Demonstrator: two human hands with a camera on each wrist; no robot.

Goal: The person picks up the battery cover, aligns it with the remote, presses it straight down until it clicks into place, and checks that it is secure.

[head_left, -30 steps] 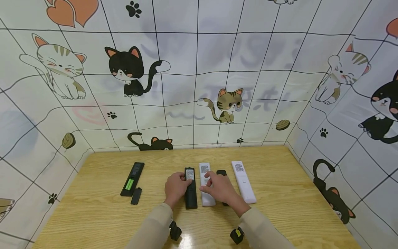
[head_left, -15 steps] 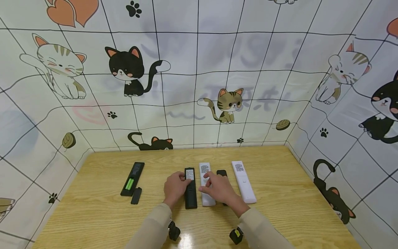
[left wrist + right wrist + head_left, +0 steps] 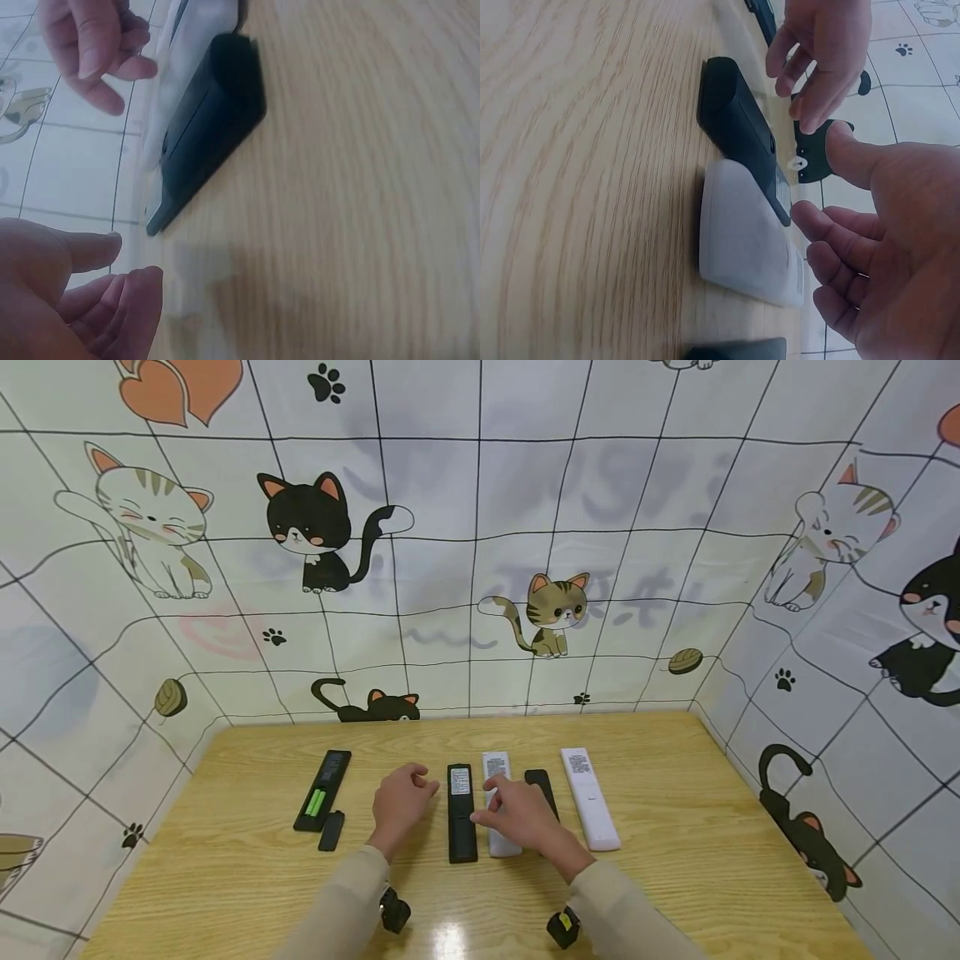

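Note:
My left hand (image 3: 402,802) is over the table just left of the middle black remote control (image 3: 462,843), apart from it and holding nothing. That remote lies face down, with a white label at its far end. My right hand (image 3: 517,814) hovers with loosely bent fingers over a white remote control (image 3: 495,765), partly hiding it and a small black remote (image 3: 543,785). Its thumb tip overlaps the middle black remote's edge in the head view. In the right wrist view, a gap shows between my right fingers (image 3: 840,251) and the white remote (image 3: 742,232).
At left, a black remote (image 3: 332,772) lies with its battery compartment uncovered and green batteries (image 3: 315,802) inside. Its detached battery cover (image 3: 331,832) lies beside it. Another white remote (image 3: 590,802) lies at right. A cat-patterned wall covering (image 3: 435,568) surrounds the wooden table (image 3: 225,860).
My left hand has let go of the middle black remote and moved left. My right hand has shifted slightly left, uncovering more of the small black remote. The remotes stay in place.

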